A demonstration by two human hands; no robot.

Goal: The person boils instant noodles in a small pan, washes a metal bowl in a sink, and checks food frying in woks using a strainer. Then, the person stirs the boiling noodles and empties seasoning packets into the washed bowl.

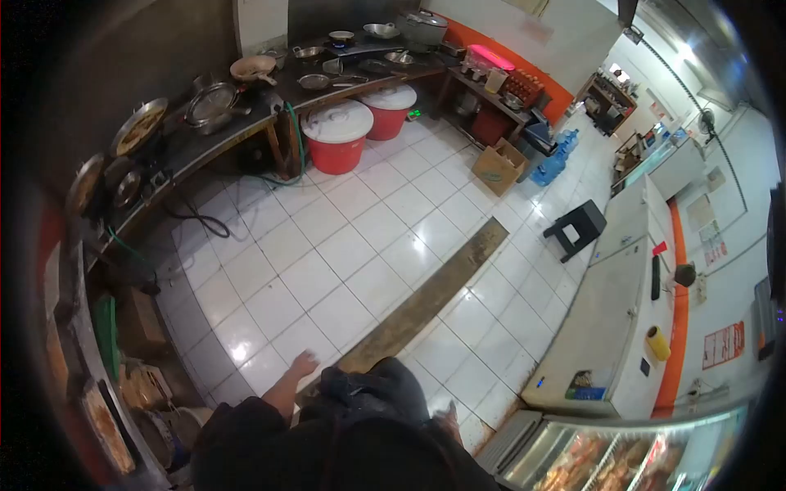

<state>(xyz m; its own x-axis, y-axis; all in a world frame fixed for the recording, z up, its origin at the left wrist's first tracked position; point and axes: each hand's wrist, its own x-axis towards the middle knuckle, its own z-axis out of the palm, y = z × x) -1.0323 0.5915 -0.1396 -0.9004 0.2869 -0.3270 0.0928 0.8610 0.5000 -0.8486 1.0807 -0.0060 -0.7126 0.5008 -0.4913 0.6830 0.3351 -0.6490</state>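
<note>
The left hand (304, 362), fingers loosely parted, looks empty, and the right (447, 416) is too blurred to tell, near a long, flat brown strip (434, 296) running far right across white floor tiles (354, 214), probably stiff, heavy, best gripped by its edges.

To my left, a dark worktop (286, 92) carries a wide pan (141, 131) of food near its left end, a round metal vessel (211, 105) by its front edge and a lidded pot (422, 33) at its far right end. Below it I see 2 red tubs (334, 155) with white lids (336, 121). Beyond, egg trays (526, 87) sit towards the right end of a smaller worktop (483, 93). Elsewhere stand a cardboard box (499, 168), blue bottles (547, 168), a black stool (591, 216) and, to my right, a lit display case (602, 462).
</note>
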